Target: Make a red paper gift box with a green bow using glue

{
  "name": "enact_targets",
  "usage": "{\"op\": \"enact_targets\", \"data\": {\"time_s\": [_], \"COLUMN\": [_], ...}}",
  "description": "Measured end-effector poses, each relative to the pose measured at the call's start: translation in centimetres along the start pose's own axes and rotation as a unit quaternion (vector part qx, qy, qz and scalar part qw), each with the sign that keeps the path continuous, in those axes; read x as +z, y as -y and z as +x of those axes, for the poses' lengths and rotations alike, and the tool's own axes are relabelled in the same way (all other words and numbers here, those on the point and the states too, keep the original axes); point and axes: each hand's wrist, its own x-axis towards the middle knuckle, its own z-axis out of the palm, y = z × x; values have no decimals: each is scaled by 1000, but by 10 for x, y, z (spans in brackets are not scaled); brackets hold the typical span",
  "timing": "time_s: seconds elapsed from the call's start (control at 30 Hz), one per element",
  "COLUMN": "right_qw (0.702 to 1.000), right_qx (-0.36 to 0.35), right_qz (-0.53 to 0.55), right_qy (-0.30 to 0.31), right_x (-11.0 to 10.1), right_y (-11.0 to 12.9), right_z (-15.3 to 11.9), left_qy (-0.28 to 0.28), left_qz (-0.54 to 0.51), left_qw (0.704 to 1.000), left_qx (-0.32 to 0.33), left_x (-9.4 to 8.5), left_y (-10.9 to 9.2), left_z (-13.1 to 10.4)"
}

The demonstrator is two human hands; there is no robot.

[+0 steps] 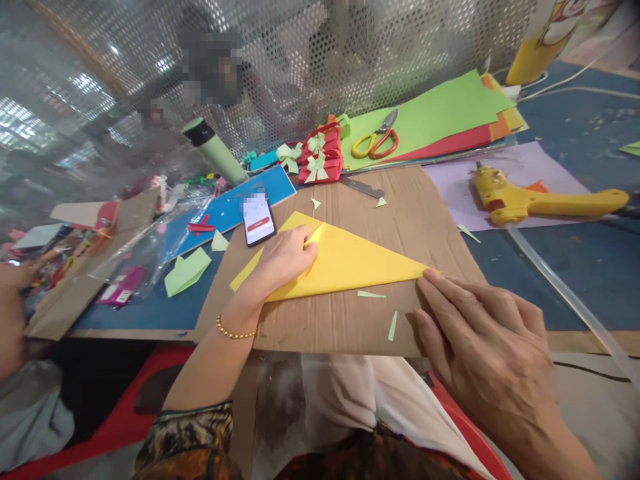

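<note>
A folded sheet of yellow paper lies on a brown cardboard sheet. My left hand rests on the left part of the paper, fingers curled in, with a raised fold of the paper at thumb and fingers. The fingertips are partly hidden. My right hand has its fingers stretched out, their tips pressing on the paper's pointed right corner. Small pale green scraps, such as a narrow strip, lie around the paper. A phone with a lit screen sits just beyond my left hand.
A yellow glue gun lies at right, a clear glue stick trailing towards the front edge. Scissors rest on green paper behind. Red packets with green bows and a green bottle stand further back. Another person's arm shows at left.
</note>
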Motion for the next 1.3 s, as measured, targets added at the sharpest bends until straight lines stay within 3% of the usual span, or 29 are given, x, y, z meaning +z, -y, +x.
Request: {"op": "enact_targets", "data": {"time_s": [0.3,0.43,0.53,0.7,0.87,1.03,1.3], "right_qw": [1000,1000,1000,1000,999,999,998], "right_qx": [-1,-7,-12,-12,-11,-15,-6], "right_qz": [-12,-17,-18,-24,-28,-24,-54], "right_qy": [-9,-10,-12,-12,-25,-26,21], "right_x": [1,1,1,3,5,5,5], "right_y": [1,1,0,0,1,-1,-9], "right_z": [1,2,3,2,2,2,4], "left_qy": [-5,3,-28,-122,-129,-134,-110], "left_qz": [35,58,60,141,177,142,121], "left_qw": [999,998,998,976,943,951,972], "left_qx": [19,-2,8,113,252,240,168], "left_x": [4,6,10,25,38,38,39], "left_y": [3,3,3,5,12,15,-16], "left_z": [-2,-5,-8,-6,0,1,-10]}}
